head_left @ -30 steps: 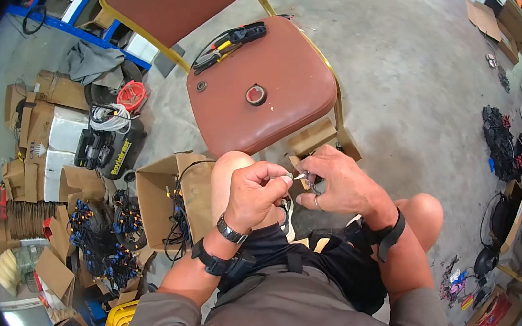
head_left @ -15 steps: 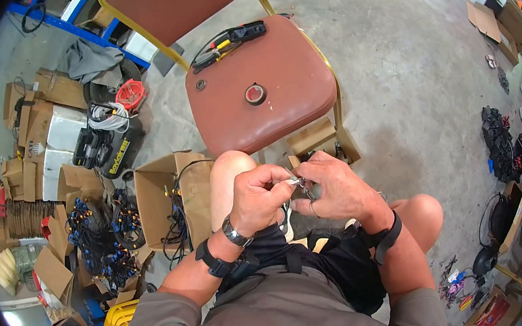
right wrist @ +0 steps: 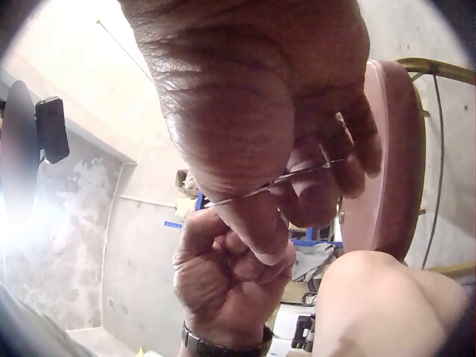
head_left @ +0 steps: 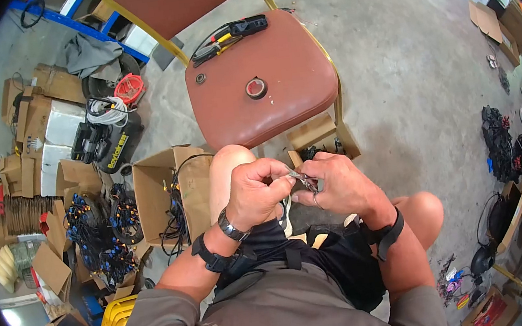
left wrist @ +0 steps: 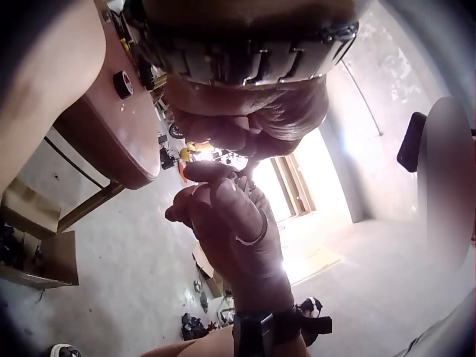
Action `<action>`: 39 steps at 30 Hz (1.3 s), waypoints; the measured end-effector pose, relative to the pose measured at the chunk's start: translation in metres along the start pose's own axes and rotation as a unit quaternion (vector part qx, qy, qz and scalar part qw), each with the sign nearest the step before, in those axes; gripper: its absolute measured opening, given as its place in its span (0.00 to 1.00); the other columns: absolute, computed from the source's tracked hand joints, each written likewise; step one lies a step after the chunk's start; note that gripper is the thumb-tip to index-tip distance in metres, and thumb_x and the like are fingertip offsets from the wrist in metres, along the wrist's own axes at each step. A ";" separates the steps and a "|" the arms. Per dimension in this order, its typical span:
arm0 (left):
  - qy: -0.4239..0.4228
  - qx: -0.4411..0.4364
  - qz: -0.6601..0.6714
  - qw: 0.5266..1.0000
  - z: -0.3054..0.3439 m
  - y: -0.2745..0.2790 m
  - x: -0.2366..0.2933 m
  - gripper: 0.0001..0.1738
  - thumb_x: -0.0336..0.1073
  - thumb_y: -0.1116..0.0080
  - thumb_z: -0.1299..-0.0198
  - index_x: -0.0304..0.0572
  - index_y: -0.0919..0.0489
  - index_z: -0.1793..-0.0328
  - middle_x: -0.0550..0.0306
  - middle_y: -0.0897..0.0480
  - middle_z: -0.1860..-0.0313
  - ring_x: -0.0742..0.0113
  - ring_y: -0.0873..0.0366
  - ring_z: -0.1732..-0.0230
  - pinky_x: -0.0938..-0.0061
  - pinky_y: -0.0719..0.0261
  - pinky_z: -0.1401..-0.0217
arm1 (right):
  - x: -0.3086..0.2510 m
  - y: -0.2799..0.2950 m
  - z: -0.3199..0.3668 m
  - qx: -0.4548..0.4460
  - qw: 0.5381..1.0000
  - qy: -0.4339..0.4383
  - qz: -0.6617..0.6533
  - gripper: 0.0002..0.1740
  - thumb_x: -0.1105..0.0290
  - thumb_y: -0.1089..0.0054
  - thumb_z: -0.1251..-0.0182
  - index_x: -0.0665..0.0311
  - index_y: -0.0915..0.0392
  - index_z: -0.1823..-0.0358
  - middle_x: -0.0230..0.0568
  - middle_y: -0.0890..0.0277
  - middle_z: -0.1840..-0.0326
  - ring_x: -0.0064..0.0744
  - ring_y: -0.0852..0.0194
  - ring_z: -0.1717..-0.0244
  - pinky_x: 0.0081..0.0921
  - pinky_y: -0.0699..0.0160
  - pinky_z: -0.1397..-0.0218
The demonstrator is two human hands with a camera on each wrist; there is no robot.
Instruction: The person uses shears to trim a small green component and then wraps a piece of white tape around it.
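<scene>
Concrete floor [head_left: 407,80], chair [head_left: 296,103]; left hand [head_left: 255,193] and right hand [head_left: 341,187] pinch thin wire [right wrist: 297,174], clearest from right wrist.

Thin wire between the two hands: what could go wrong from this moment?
The thin wire is pinched only by the fingers of the left hand and right hand, above bare floor; a slip could drop it, perhaps into the open box of cables. In the right wrist view it lies across a finger, so a sharp end might prick the skin.

Thin silvery wire [head_left: 299,177], slanted, pinched between left hand [head_left: 255,193] and right hand [head_left: 340,187]
</scene>
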State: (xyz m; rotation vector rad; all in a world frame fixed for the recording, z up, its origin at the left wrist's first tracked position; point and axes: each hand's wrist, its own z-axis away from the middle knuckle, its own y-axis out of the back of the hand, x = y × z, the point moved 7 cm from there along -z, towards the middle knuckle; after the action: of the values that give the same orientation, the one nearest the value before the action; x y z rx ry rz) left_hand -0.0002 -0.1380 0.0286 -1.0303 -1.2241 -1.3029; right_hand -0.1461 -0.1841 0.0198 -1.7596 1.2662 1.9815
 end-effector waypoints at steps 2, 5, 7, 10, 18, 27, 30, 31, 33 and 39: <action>-0.004 -0.005 -0.006 1.000 0.001 0.000 0.001 0.01 0.24 0.34 0.43 0.36 0.16 0.65 0.69 0.18 0.73 0.85 0.26 0.72 0.83 0.28 0.70 | 0.000 -0.002 0.001 0.005 1.000 0.013 -0.002 0.17 0.65 0.22 0.52 0.64 0.18 0.64 0.41 0.23 0.74 0.43 0.24 0.67 0.38 0.23 0.63; -0.019 -0.013 -0.019 1.000 -0.003 0.002 0.005 0.01 0.24 0.34 0.43 0.36 0.16 0.65 0.69 0.18 0.73 0.85 0.27 0.72 0.83 0.28 0.71 | 0.000 -0.001 -0.001 0.005 1.000 0.024 0.005 0.17 0.64 0.21 0.52 0.64 0.18 0.65 0.42 0.22 0.74 0.43 0.24 0.68 0.38 0.23 0.63; -0.022 -0.016 -0.017 0.999 -0.002 0.001 0.004 0.01 0.24 0.34 0.43 0.35 0.17 0.65 0.69 0.18 0.73 0.85 0.27 0.72 0.83 0.29 0.71 | 0.000 -0.002 -0.001 0.001 1.000 0.024 0.005 0.16 0.63 0.22 0.51 0.64 0.19 0.66 0.43 0.22 0.75 0.45 0.23 0.68 0.39 0.23 0.63; -0.021 -0.021 -0.001 1.000 -0.001 0.001 0.003 0.02 0.24 0.34 0.43 0.35 0.17 0.65 0.68 0.18 0.73 0.85 0.27 0.72 0.84 0.29 0.71 | 0.001 -0.002 0.000 -0.007 1.000 0.017 0.004 0.16 0.61 0.25 0.50 0.64 0.20 0.69 0.43 0.23 0.76 0.47 0.22 0.69 0.41 0.23 0.63; -0.052 -0.088 -0.113 0.988 -0.009 0.004 0.027 0.03 0.26 0.33 0.43 0.34 0.16 0.64 0.68 0.17 0.72 0.85 0.27 0.72 0.84 0.29 0.71 | -0.001 -0.001 0.001 -0.006 0.999 0.041 0.030 0.18 0.62 0.20 0.54 0.64 0.18 0.67 0.42 0.22 0.75 0.43 0.24 0.70 0.39 0.24 0.65; 0.032 -0.095 -0.002 0.995 -0.007 0.001 0.005 0.02 0.24 0.34 0.44 0.34 0.16 0.65 0.66 0.17 0.72 0.84 0.25 0.71 0.84 0.27 0.71 | -0.008 0.001 0.001 -0.012 0.999 0.036 0.028 0.21 0.57 0.20 0.57 0.64 0.21 0.72 0.40 0.24 0.79 0.46 0.24 0.72 0.41 0.25 0.65; 0.043 -0.097 0.010 0.994 -0.007 0.000 -0.001 0.02 0.24 0.34 0.44 0.34 0.16 0.65 0.66 0.16 0.71 0.83 0.23 0.71 0.84 0.26 0.70 | -0.006 0.000 0.002 -0.011 0.999 0.035 0.020 0.22 0.55 0.19 0.59 0.64 0.21 0.73 0.39 0.25 0.80 0.45 0.24 0.72 0.40 0.25 0.65; 0.040 -0.101 0.006 0.994 -0.007 0.000 0.000 0.02 0.24 0.34 0.44 0.34 0.16 0.65 0.65 0.16 0.71 0.83 0.23 0.71 0.84 0.26 0.70 | -0.006 0.001 0.002 -0.010 0.999 0.036 0.018 0.22 0.57 0.18 0.59 0.64 0.20 0.71 0.39 0.25 0.80 0.44 0.24 0.73 0.39 0.25 0.66; 0.032 -0.108 -0.002 0.994 -0.009 0.000 0.002 0.02 0.24 0.34 0.44 0.34 0.16 0.66 0.65 0.16 0.72 0.83 0.23 0.71 0.84 0.26 0.70 | -0.006 0.003 0.003 -0.006 0.999 0.039 0.014 0.21 0.60 0.17 0.59 0.64 0.18 0.69 0.39 0.26 0.79 0.41 0.25 0.73 0.37 0.26 0.69; -0.029 -0.142 -0.102 0.984 -0.017 0.000 0.028 0.01 0.25 0.34 0.44 0.34 0.15 0.67 0.65 0.15 0.73 0.83 0.23 0.71 0.83 0.26 0.70 | -0.007 0.006 0.004 -0.008 0.999 0.034 0.028 0.17 0.59 0.23 0.53 0.64 0.19 0.71 0.43 0.24 0.78 0.47 0.23 0.70 0.41 0.24 0.63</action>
State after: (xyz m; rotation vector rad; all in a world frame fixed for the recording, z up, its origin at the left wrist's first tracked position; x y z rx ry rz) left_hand -0.0022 -0.1582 0.0544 -1.1737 -1.2360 -1.6535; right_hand -0.1511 -0.1829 0.0285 -1.8329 1.3394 1.9815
